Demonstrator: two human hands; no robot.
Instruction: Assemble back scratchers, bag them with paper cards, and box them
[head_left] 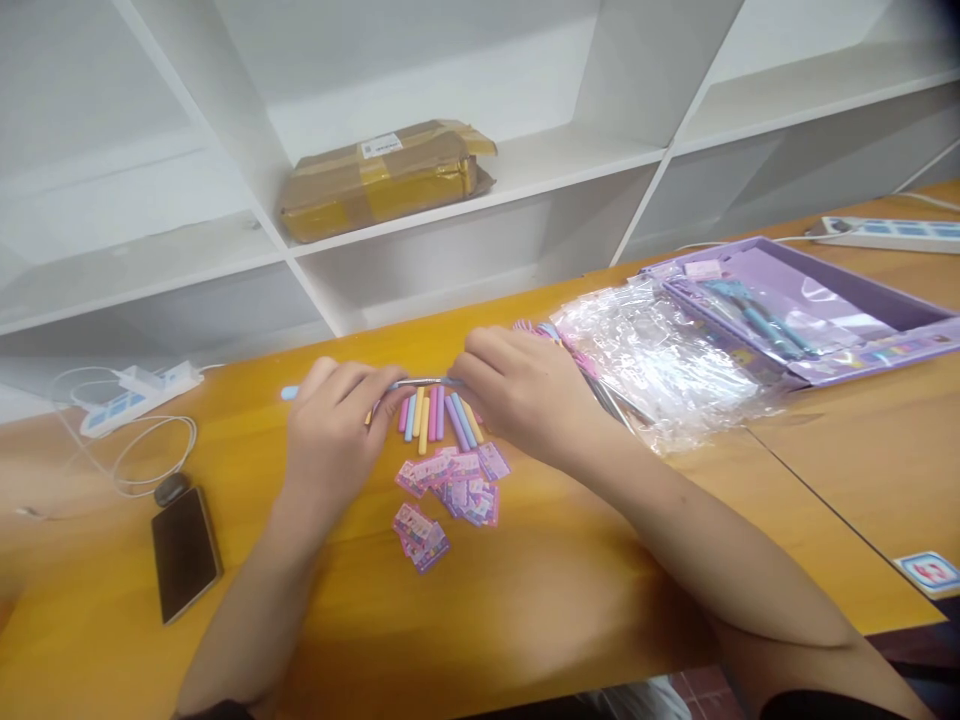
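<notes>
My left hand (334,430) is closed around a slim blue pen-like stick (418,381), whose light blue end pokes out on the left. The other end sits in the closed fingers of my right hand (517,385). Between the hands a thin, metallic-looking stretch of it shows; the rest is hidden by fingers. Just below lie several short pastel sticks (437,415) in pink, blue, yellow and purple, roughly side by side. Nearer to me, small printed pink and purple cards (454,475) overlap in a loose pile, with a smaller group of cards (420,538) beside it.
Crinkled clear plastic packaging (645,350) lies right of my right hand, against an open purple box (817,300). A phone (185,555) and a power strip (139,398) with white cables are at left. A taped carton (382,180) rests on the white shelf behind.
</notes>
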